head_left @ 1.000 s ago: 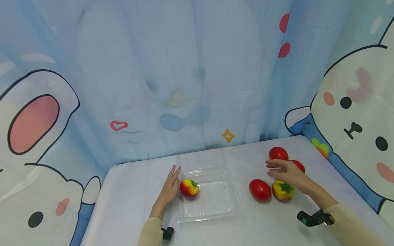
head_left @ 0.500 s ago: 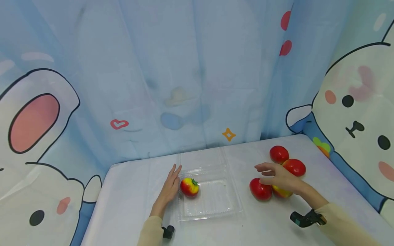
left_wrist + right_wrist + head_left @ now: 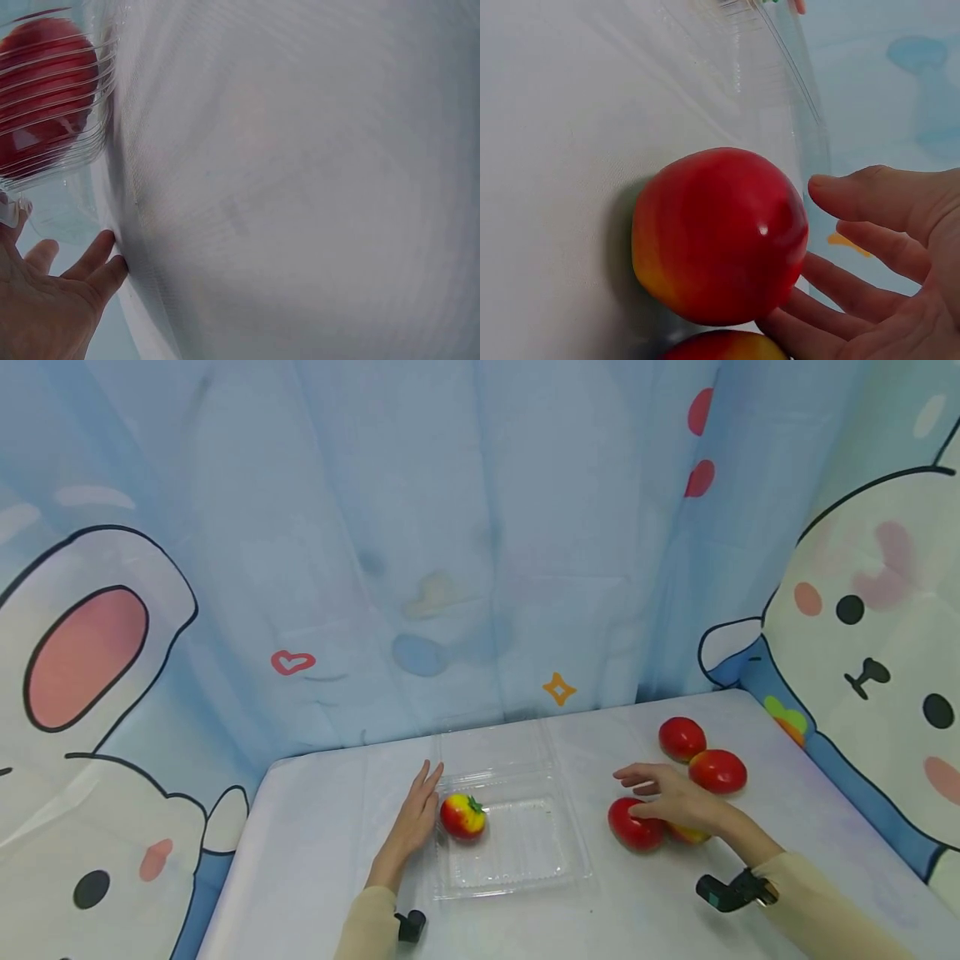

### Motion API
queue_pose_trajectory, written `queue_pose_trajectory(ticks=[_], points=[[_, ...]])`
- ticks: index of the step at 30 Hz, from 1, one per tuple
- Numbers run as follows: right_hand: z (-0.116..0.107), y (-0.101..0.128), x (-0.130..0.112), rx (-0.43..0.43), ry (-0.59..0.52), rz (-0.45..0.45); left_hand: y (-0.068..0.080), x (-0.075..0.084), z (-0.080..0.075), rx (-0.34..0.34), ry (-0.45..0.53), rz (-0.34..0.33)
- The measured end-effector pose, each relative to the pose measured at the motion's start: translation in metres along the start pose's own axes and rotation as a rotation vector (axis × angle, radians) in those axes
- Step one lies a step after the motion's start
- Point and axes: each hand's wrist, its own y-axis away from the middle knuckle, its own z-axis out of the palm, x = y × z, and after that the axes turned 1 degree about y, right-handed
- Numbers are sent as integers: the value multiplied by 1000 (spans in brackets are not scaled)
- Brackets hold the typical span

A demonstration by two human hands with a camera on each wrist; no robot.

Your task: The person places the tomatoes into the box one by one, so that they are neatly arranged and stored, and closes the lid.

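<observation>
My left hand (image 3: 408,827) lies with extended fingers along the left side of a clear plastic clamshell box (image 3: 517,847); in the left wrist view the fingers (image 3: 94,259) sit just below the box's ribbed wall. Inside the box is a red-and-yellow fruit (image 3: 459,817) with a green leafy top. Over at the right, my right hand (image 3: 678,797) hovers at a smooth red fruit (image 3: 628,828), fingers spread and loosely bent. In the right wrist view that red fruit (image 3: 720,236) stands on the table, thumb and fingers beside it without a grip.
A yellowish fruit (image 3: 688,835) is partly hidden under the right hand. Two more red fruits, one farther back (image 3: 682,738) and a nearer fruit (image 3: 717,771), lie behind it. The box's lid (image 3: 491,747) is flipped back toward the blue curtain (image 3: 375,527).
My right hand has moved left and toward me, from above the rear and yellowish fruits to the front red fruit. The left hand and the box stay in place.
</observation>
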Motion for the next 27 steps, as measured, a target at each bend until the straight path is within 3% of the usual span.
queue_pose_trajectory(ticks=[11,18,27], points=[[6,-9,4,-159,-80,128,0,0,0,-3,-7,0],[5,-6,1,-162,-14,220,-1,-2,1,-9,-6,-7],[0,-4,1,-146,39,203,-1,-1,-1,-12,14,-8]])
